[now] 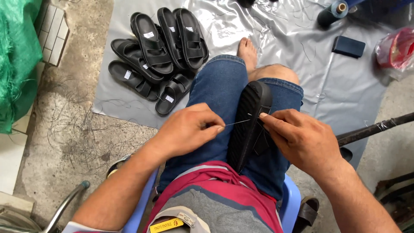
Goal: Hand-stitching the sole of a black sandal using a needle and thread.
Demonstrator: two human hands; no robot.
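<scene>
A black slide sandal [250, 123] stands on its edge between my thighs, sole turned to the left. My right hand [302, 138] grips its upper side and strap near the middle. My left hand [189, 129] is pinched on a thin needle [237, 122] that reaches from my fingertips to the sandal's sole. I sit on a blue plastic chair [291, 203], in jeans, one bare foot out on the sheet.
A pile of several black sandals [157, 51] lies on a grey plastic sheet [336, 86] ahead. A dark blue box [348, 46], a thread spool [332, 12] and a red bag [399, 49] sit at the right. Green netting [15, 60] hangs left. Loose threads litter the concrete.
</scene>
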